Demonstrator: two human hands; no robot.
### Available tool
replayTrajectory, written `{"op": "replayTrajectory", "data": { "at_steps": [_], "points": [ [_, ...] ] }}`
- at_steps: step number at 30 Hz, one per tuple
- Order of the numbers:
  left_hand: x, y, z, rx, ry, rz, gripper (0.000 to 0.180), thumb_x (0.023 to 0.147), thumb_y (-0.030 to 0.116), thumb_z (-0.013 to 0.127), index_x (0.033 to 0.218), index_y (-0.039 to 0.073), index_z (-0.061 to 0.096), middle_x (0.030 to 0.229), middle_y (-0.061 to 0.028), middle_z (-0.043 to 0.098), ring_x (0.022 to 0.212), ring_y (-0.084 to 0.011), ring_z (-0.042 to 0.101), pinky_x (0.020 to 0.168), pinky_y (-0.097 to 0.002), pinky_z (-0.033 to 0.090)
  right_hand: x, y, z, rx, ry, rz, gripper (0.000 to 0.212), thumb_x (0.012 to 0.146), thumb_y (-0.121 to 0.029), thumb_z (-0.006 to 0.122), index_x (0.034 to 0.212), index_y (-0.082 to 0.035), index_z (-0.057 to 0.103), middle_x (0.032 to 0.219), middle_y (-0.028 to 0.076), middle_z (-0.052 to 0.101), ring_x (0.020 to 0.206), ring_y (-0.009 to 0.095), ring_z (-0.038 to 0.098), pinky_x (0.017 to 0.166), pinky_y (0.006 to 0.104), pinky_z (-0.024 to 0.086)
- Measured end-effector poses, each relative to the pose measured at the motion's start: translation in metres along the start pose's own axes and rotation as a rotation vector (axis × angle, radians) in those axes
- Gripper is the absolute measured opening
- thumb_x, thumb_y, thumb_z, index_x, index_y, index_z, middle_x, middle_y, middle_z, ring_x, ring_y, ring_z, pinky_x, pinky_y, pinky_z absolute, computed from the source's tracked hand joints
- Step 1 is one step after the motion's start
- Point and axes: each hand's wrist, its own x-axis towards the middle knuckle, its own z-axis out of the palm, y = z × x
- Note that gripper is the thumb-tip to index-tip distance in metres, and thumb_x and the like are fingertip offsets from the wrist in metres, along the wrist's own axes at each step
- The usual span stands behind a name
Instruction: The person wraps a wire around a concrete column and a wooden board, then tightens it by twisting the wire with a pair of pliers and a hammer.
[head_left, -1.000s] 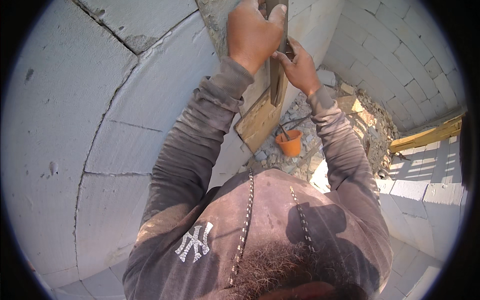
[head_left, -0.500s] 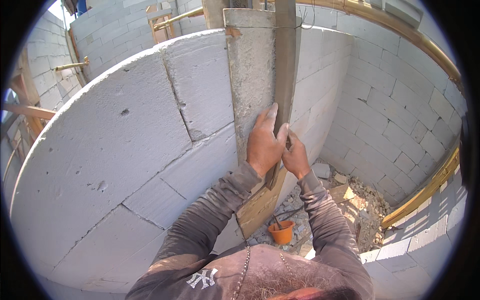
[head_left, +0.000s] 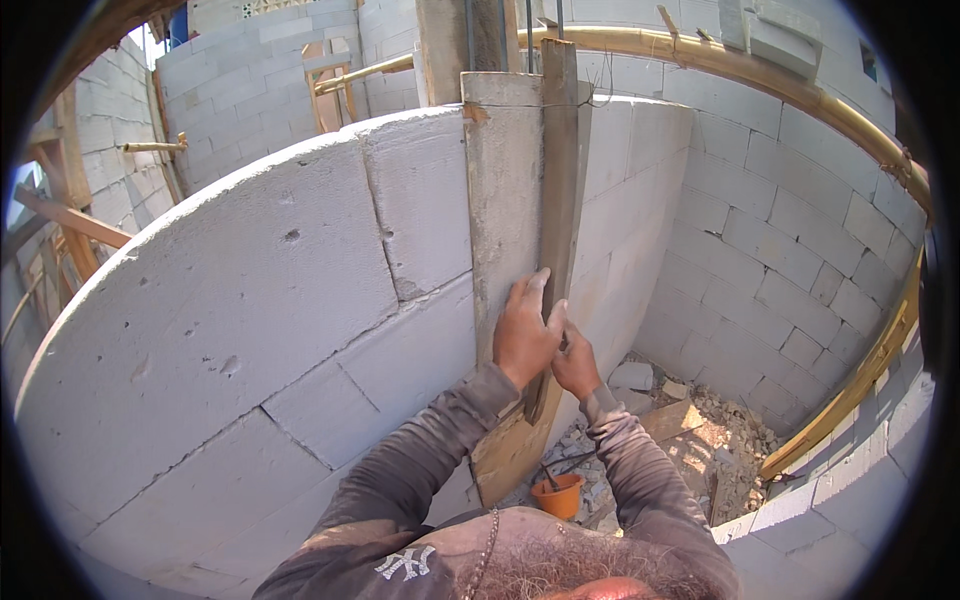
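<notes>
Find the left hand [head_left: 527, 338] over the lower part of an upright timber batten [head_left: 560, 150], back of the hand to the camera, fingers pointing up, thumb parted toward the batten's right edge; find the right hand [head_left: 577, 368] slightly lower, at that same right edge, fingers bent; note both hands close together, partly overlapping in view; cannot tell whether either closes fully on the batten, the inner sides of both being hidden.

Locate the batten along the right edge of a long, cement-smeared board [head_left: 505, 190], both upright, with the batten rising above the board's top edge and ending below the hands; see thin binding wire [head_left: 515, 104] across both near the board's top edge, with loose ends curling out at the right; see steel rods [head_left: 560, 20] upright behind the tops.

Below the hands, at the batten's lower end, a yellowish wooden panel [head_left: 515, 460]; left of the board, a pale block wall [head_left: 250, 290] with dark joints, top edge bowed by the lens; low at the right, an orange bucket [head_left: 560, 500] near the panel's right edge, with a dark handle leaning out, beside rubble [head_left: 735, 420]; across the upper right, a bamboo pole [head_left: 740, 65].
</notes>
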Motion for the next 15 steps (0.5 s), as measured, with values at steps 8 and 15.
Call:
{"op": "replayTrajectory", "data": {
  "at_steps": [8, 15],
  "points": [
    [0.003, 0.008, 0.0, 0.1, 0.002, 0.212, 0.043, 0.087, 0.014, 0.072, 0.127, 0.003, 0.064, 0.128, -0.0155, 0.062, 0.121, -0.0373, 0.057, 0.103, -0.0443, 0.048, -0.02, 0.03, 0.016, 0.026, -0.011, 0.026, 0.045, 0.092, -0.005, 0.069, 0.133, 0.006, 0.056, 0.111, 0.026, 0.071, 0.105, 0.033, 0.073, 0.087, 0.0391, 0.056],
    [0.054, 0.026, 0.029, 0.206, -0.102, 0.649, 0.028, 0.084, 0.018, 0.072, 0.11, 0.006, 0.072, 0.121, -0.0087, 0.066, 0.128, -0.0305, 0.056, 0.115, -0.046, 0.039, -0.02, 0.022, 0.01, -0.082, -0.081, 0.06, 0.044, 0.091, -0.011, 0.071, 0.129, 0.006, 0.058, 0.108, 0.027, 0.072, 0.101, 0.034, 0.073, 0.085, 0.0401, 0.057]
  ]
}}
